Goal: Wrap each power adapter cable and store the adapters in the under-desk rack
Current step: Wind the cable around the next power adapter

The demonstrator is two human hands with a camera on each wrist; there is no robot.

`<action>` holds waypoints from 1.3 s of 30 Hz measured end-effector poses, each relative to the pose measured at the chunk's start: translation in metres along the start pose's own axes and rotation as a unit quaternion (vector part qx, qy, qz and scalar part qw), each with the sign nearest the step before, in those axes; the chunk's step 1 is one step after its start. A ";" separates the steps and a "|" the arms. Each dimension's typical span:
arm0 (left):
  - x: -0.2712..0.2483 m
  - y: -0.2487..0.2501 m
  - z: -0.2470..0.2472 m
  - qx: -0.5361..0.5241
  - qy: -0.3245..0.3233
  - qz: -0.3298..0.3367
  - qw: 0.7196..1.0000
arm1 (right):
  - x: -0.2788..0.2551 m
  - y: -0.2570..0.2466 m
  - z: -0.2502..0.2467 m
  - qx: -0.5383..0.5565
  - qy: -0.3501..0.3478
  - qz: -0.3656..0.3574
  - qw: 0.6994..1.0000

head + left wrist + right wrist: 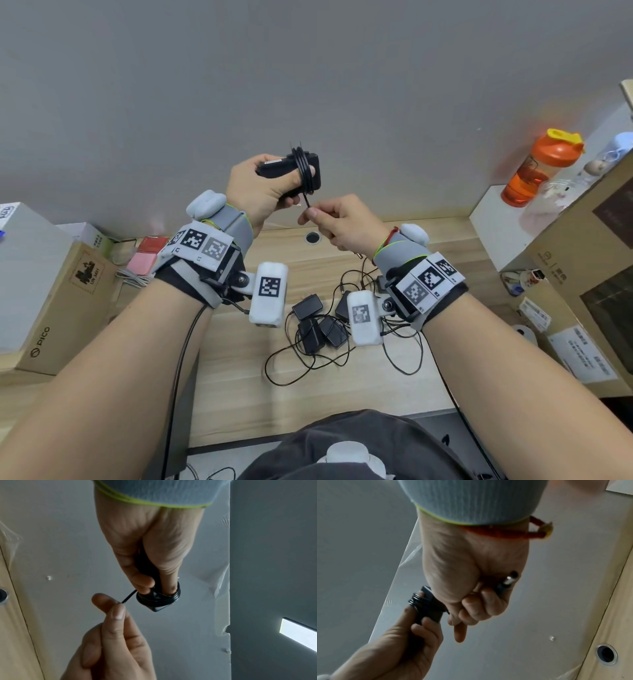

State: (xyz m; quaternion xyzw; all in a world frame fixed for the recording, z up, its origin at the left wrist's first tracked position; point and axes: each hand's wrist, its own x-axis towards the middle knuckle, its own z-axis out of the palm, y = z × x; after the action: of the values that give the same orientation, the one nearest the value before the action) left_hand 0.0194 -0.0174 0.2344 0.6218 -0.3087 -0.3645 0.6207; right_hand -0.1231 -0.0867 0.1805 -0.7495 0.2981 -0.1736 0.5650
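Observation:
My left hand (260,190) grips a black power adapter (310,171) held up in front of the grey wall, its thin black cable (303,164) coiled in several turns round the body and over my thumb. In the left wrist view the coil (158,597) sits at the adapter's far end. My right hand (337,222) pinches the cable's free end just below the adapter; the metal barrel plug (507,581) sticks out of that fist. Several more black adapters (318,325) lie tangled in loose cables on the wooden desk (239,370) beneath my wrists.
Cardboard boxes (58,308) stand on the left, a large one (589,260) on the right. An orange shaker bottle (537,168) stands on a white box at back right. A round cable hole (312,237) sits in the desk's back edge.

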 end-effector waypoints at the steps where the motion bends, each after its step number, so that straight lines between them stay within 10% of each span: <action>1: 0.002 -0.002 -0.002 0.005 0.017 0.002 1.000 | -0.001 -0.001 0.001 -0.005 -0.007 0.004 1.000; 8: 0.011 -0.020 -0.018 0.067 0.067 -0.003 0.995 | -0.006 -0.018 0.000 -0.036 -0.018 -0.010 0.999; 18: 0.008 -0.026 -0.014 0.142 0.029 -0.004 0.989 | -0.004 -0.033 -0.012 0.159 0.006 -0.025 0.987; 29: -0.002 -0.027 -0.004 0.112 -0.044 -0.031 0.992 | -0.004 -0.030 -0.016 0.121 0.094 -0.097 0.983; 39: 0.001 -0.019 0.001 0.030 -0.049 -0.097 0.994 | -0.008 -0.026 -0.008 0.120 0.091 -0.010 0.989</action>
State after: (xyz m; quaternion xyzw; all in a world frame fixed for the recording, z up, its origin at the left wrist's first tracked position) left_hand 0.0177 -0.0187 0.2158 0.6485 -0.2875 -0.4433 0.5480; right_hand -0.1276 -0.0834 0.2078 -0.6600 0.3180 -0.2811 0.6199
